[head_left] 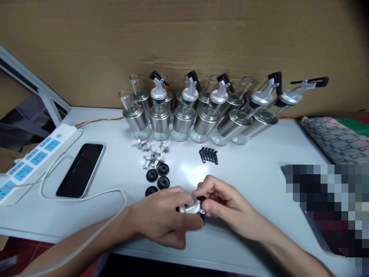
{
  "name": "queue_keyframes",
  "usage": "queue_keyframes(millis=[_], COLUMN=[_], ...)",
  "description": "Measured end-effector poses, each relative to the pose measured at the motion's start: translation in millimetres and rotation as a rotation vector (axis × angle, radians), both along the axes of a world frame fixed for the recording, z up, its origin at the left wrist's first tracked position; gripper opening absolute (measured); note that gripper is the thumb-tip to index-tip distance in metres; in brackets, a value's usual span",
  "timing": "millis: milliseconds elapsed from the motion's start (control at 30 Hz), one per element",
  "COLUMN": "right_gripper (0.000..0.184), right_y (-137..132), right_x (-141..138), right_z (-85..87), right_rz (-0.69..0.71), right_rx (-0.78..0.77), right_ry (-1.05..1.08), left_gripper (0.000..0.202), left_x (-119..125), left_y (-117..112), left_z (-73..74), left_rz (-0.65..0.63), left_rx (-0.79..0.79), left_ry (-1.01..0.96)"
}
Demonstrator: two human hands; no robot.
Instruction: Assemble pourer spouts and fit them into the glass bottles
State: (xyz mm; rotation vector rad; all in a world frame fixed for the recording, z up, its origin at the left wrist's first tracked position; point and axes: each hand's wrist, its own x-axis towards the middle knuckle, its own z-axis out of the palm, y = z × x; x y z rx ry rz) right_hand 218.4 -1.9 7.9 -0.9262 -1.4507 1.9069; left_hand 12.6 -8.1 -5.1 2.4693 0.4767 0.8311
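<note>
Low over the front of the table, my left hand (167, 217) wraps round a silver pourer spout (192, 208). The fingers and thumb of my right hand (223, 200) pinch a black lever (201, 199) at the spout's tip. Just beyond my left hand lie several round black stoppers (163, 169) and a heap of silver spout parts (154, 153). A row of small black levers (209, 155) lies farther off, above my right hand. Behind these stand glass bottles in steel sleeves (182, 121), several topped with pourers (190, 90).
A white power strip (37, 161) and a phone (81, 169) lie at the left. A white cable (95, 192) crosses the table and my left forearm. Cardboard (184, 34) rises behind the bottles. At the right are a patterned cloth item (337, 138) and a pixelated area.
</note>
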Motion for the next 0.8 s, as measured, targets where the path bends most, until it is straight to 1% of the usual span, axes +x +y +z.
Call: queue_keyframes(millis=[67,133,300,433,533,700,800], right_gripper=[0.031,0.03,0.03,0.035,0.036,0.036,0.036], right_y=[0.1,0.6,2.2,3.2,3.3,2.2,2.0], right_x=[1.2,1.1,-0.7,-1.5,-2.1,-3.8,-4.8], right_z=[-0.9,-1.4,-2.5,-1.9,-1.0,-0.9,-0.2], right_rz=[0.024,0.052,0.072,0.07,0.074,0.072,0.061], right_rx=[-0.011,-0.042,-0.091,-0.108,-0.134,-0.161,-0.143], right_ry=[-0.001,0.04,0.105,0.075,0.084,0.085,0.075], left_gripper=[0.027,0.031,0.025,0.027,0.026,0.024,0.028], left_x=[-3.0,-4.2,-2.7,-1.8,-0.4,1.4,1.4], left_y=[-0.2,-1.0,-3.8,-5.4,-5.8,-4.8,-3.8], left_z=[0.4,0.2,0.4,-0.2,-2.6,-4.1,-2.2], left_rz=[-0.021,-0.025,-0.009,-0.025,-0.029,-0.005,0.007], left_rx=[0.073,0.101,0.117,0.109,0.115,0.141,0.148], left_ry=[0.146,0.202,0.127,0.219,0.24,0.159,0.151])
